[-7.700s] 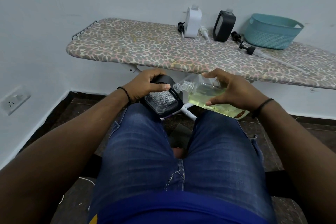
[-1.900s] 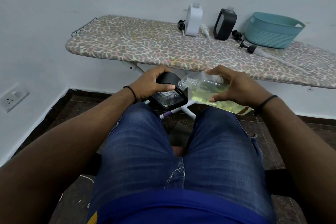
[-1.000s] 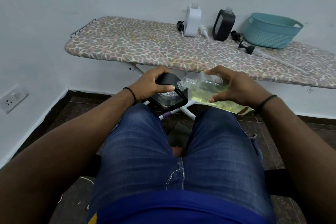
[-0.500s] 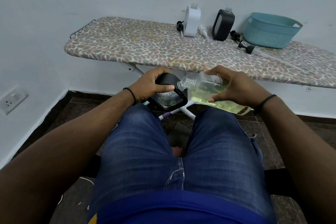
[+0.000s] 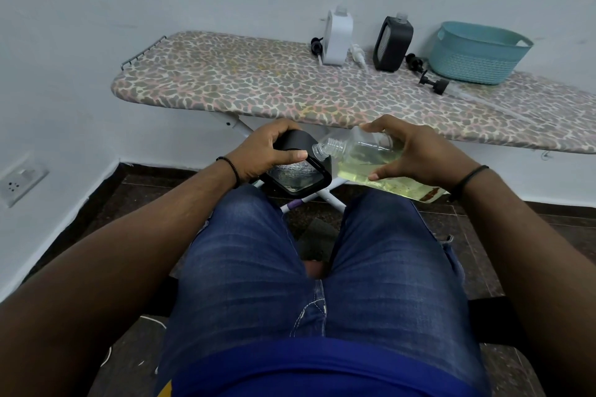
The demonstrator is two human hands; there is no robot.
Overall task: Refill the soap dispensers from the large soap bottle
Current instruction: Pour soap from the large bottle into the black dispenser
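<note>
Left hand [image 5: 263, 151] fingers curl round a black soap dispenser [image 5: 298, 167] above the knees, thumb pressed on its face. Right hand [image 5: 409, 151] fingers and thumb clasp the large soap bottle [image 5: 364, 159], tipped sideways, its open neck touching the dispenser's top edge. At twelve o'clock, on the ironing board [image 5: 258, 87], stand a white dispenser [image 5: 337, 34] and another black one [image 5: 392, 43]; a teal basket [image 5: 477, 53] sits at one o'clock.

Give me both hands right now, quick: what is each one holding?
Left hand: grips the black soap dispenser.
Right hand: holds the large soap bottle, tilted toward the dispenser.
</note>
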